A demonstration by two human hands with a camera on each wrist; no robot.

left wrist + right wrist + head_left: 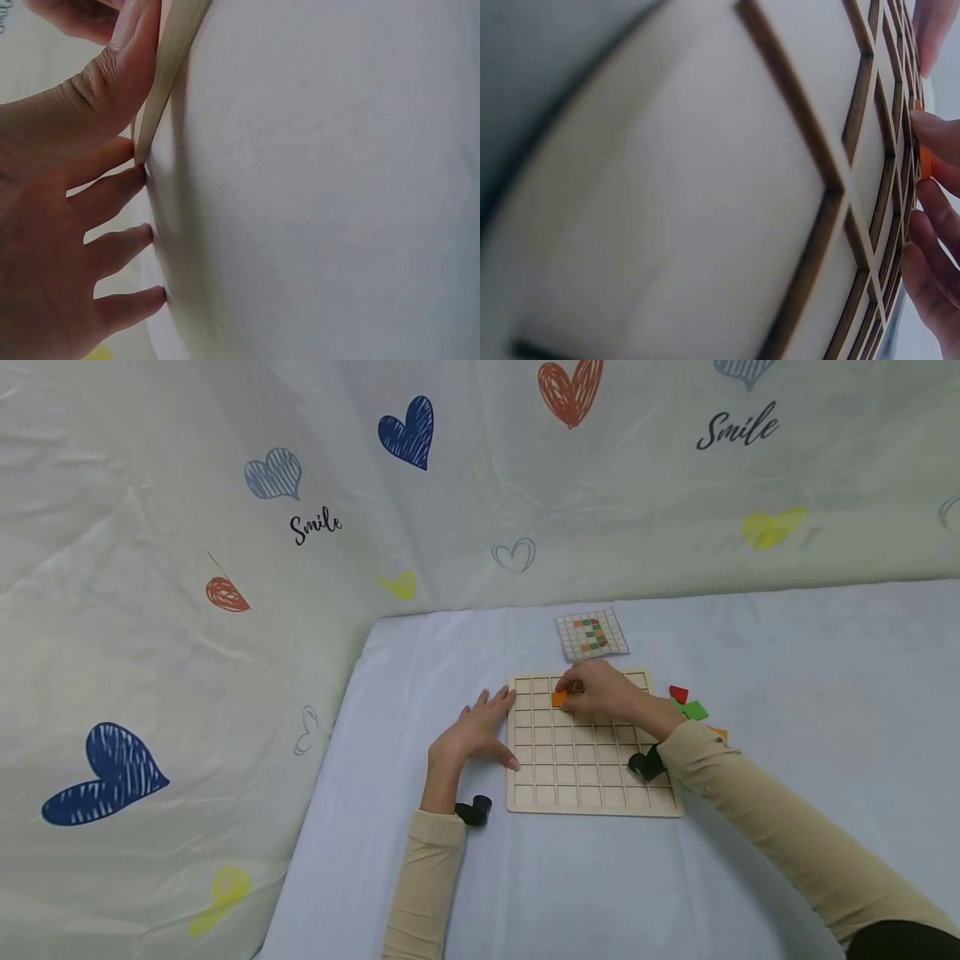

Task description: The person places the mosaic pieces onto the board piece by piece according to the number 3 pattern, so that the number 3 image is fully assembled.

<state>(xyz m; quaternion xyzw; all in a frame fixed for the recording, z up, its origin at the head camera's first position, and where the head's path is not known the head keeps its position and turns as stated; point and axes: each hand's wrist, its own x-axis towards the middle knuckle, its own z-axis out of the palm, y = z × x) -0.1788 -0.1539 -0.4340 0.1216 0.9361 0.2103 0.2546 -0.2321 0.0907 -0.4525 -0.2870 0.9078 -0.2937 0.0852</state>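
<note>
A pale wooden grid board (566,774) lies on the white table. Over its upper part, my right hand (603,691) pinches an orange square tile (559,698) at a cell in the second row. The right wrist view shows the orange tile (925,159) between the thumb and fingers of the right hand (941,202). At the board's left edge rests my left hand (477,731), fingers spread, thumb and fingertips touching the edge. In the left wrist view, the left hand (60,202) has its thumb against the side of the board (166,82).
A small pattern card (592,635) with coloured squares lies behind the board. Right of the board are a red piece (678,694), a green tile (695,710) and an orange piece (720,733), partly covered by the right sleeve. A printed cloth hangs behind the table.
</note>
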